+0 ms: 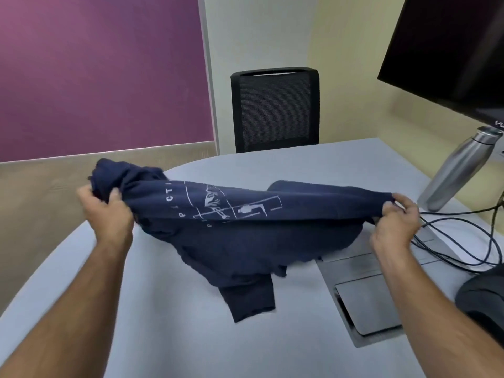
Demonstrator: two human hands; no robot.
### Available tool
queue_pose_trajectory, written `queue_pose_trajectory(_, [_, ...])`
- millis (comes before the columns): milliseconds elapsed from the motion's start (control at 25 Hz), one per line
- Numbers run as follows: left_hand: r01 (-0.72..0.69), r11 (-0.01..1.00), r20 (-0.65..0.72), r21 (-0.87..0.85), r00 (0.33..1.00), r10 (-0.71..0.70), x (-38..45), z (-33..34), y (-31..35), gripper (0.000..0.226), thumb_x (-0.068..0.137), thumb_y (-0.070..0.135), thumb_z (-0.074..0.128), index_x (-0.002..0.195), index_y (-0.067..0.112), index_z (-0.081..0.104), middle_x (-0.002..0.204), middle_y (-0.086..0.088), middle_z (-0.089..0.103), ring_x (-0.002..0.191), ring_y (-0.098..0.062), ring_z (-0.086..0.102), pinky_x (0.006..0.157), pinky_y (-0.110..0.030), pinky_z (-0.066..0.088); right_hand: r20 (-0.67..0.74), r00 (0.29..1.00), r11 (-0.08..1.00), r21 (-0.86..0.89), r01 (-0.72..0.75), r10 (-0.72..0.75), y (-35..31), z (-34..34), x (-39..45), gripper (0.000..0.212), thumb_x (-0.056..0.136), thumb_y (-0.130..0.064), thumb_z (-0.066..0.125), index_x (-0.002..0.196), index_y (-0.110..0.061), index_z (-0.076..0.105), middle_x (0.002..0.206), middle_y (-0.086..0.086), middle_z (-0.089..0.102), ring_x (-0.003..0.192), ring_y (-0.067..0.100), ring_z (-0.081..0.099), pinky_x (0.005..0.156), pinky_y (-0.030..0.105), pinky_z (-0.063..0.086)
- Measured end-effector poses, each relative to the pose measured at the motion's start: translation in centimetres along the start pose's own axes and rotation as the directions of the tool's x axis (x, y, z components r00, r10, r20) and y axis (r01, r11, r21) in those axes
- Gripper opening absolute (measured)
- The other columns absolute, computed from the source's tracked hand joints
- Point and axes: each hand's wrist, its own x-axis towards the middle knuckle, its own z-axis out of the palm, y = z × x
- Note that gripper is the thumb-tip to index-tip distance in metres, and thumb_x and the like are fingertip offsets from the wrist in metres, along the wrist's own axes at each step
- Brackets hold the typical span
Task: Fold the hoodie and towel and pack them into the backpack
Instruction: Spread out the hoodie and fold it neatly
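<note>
A navy hoodie (240,236) with a white print is stretched between both hands above the grey table (169,336). My left hand (106,211) grips its bunched end at the left. My right hand (395,216) pinches the other end at the right. One sleeve hangs down and rests on the table. A dark backpack (485,304) shows partly at the right edge. No towel is in view.
A steel bottle (458,170) stands at the far right under a dark monitor (450,50). Black cables (463,241) run across the right side near a grey cable hatch (365,304) set into the table. A black mesh chair (275,110) stands behind the table.
</note>
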Motion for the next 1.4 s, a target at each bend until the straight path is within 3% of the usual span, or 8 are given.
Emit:
queue_pose_trajectory(160, [0.280,0.849,0.010,0.448,0.948,-0.318,-3.1,-4.3,-5.4,0.050,0.079,0.016,0.058,0.124,0.006,0.039,0.105,-0.016,0.057,0.104,-0.040,0.060,0.077,-0.040,0.046,-0.053,0.997,0.934,-0.350,-0.068,0.052,2.2,-6.6,-3.3,0.024,0.080,0.002,0.059,0.094,-0.017,0.061,0.090,0.010,0.064,0.070,0.019,0.056,0.066,0.029,0.048])
queue_pose_trajectory(320, [0.085,0.342,0.097,0.936,0.870,-0.483,-6.6,-8.0,-8.1,0.092,0.075,0.026,0.068,0.145,0.011,0.011,0.126,-0.022,0.047,0.116,-0.046,0.049,0.086,-0.054,0.044,0.258,0.963,0.195,-0.951,0.239,0.077,4.8,-13.6,-4.8,0.015,0.077,-0.027,0.067,0.085,-0.023,0.055,0.070,0.008,0.060,0.070,0.033,0.055,0.066,0.036,0.047])
queue_pose_trajectory(440, [-0.278,0.364,0.335,0.889,0.937,-0.101,-5.5,-6.3,-7.6,0.077,0.068,0.022,0.066,0.139,0.013,0.037,0.132,-0.020,0.050,0.117,-0.046,0.049,0.089,-0.060,0.046,0.447,0.894,0.066,-0.891,0.449,-0.039,5.3,-11.9,-3.9,0.022,0.083,-0.034,0.068,0.073,-0.021,0.054,0.071,0.004,0.060,0.071,0.032,0.055,0.061,0.036,0.046])
queue_pose_trajectory(600, [-0.570,0.593,0.774,0.570,0.615,-0.153,-4.6,-1.5,-8.7,0.072,0.077,0.061,0.058,0.139,0.025,0.047,0.134,0.000,0.059,0.124,-0.026,0.054,0.102,-0.050,0.042,0.805,0.593,-0.180,-0.584,0.792,-0.008,7.1,-4.6,-2.6,0.031,0.081,-0.021,0.071,0.110,-0.010,0.066,0.113,0.012,0.066,0.103,0.035,0.058,0.084,0.046,0.050])
queue_pose_trajectory(880, [-0.615,0.551,0.821,0.564,0.492,-0.291,-3.5,4.3,-11.3,0.060,0.074,0.081,0.033,0.110,0.044,0.064,0.108,0.017,0.063,0.107,-0.013,0.056,0.093,-0.042,0.038,0.844,0.407,-0.294,-0.313,0.903,0.350,10.9,7.6,-2.6,0.082,0.095,-0.014,0.050,0.157,-0.019,-0.004,0.166,0.005,-0.005,0.152,0.028,-0.001,0.121,0.055,0.013])
queue_pose_trajectory(1040, [-0.624,0.474,0.784,0.621,0.494,-0.376,-2.1,4.6,-12.1,0.031,0.094,0.049,0.054,0.125,0.042,0.056,0.117,0.017,0.064,0.117,-0.015,0.055,0.101,-0.043,0.036,0.846,0.353,-0.323,-0.230,0.918,0.399,11.6,9.6,-1.0,0.059,0.090,-0.015,0.055,0.145,-0.020,0.035,0.133,0.003,0.056,0.127,0.026,0.047,0.117,0.050,0.021])
queue_pose_trajectory(1200, [-0.758,0.351,0.827,0.551,0.437,-0.353,-1.8,5.0,-12.1,0.006,0.091,0.041,0.060,0.095,0.037,0.059,0.098,0.016,0.060,0.104,-0.016,0.057,0.085,-0.038,0.032,0.804,0.365,-0.269,-0.263,0.926,0.469,10.6,9.2,-1.0,0.014,0.086,-0.015,0.055,0.096,-0.025,0.055,0.094,-0.004,0.065,0.088,0.019,0.062,0.070,0.032,0.046])
queue_pose_trajectory(1400, [-0.727,0.214,0.719,0.652,0.683,0.127,-2.0,5.0,-8.4,0.015,0.094,0.032,0.060,0.094,0.018,0.059,0.098,-0.005,0.058,0.092,-0.033,0.053,0.073,-0.044,0.035,0.866,0.474,-0.301,-0.415,0.859,0.161,4.7,9.1,-0.8,0.024,0.082,-0.004,0.055,0.098,-0.016,0.042,0.093,0.006,0.058,0.077,0.029,0.055,0.063,0.036,0.037])
